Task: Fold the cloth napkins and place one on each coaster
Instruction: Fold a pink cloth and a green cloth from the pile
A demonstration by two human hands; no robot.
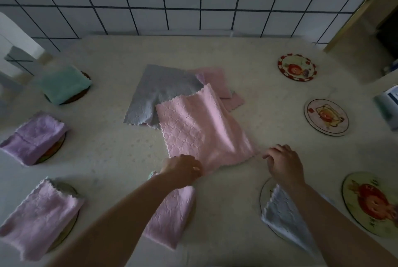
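Head view, left to right. Left hand (183, 170) at lower centre of frame, fingers curled on the near left corner of the pink napkin (202, 129). Napkin spread flat on the desk (258, 94), just above both hands, long axis running from upper centre down to lower right, far edge overlapping the grey napkin (155, 92). Right hand (284, 163) just right of the near right corner, fingers curled; cannot tell if touching. Bare coasters (326, 117) further right, nearer to right hand.
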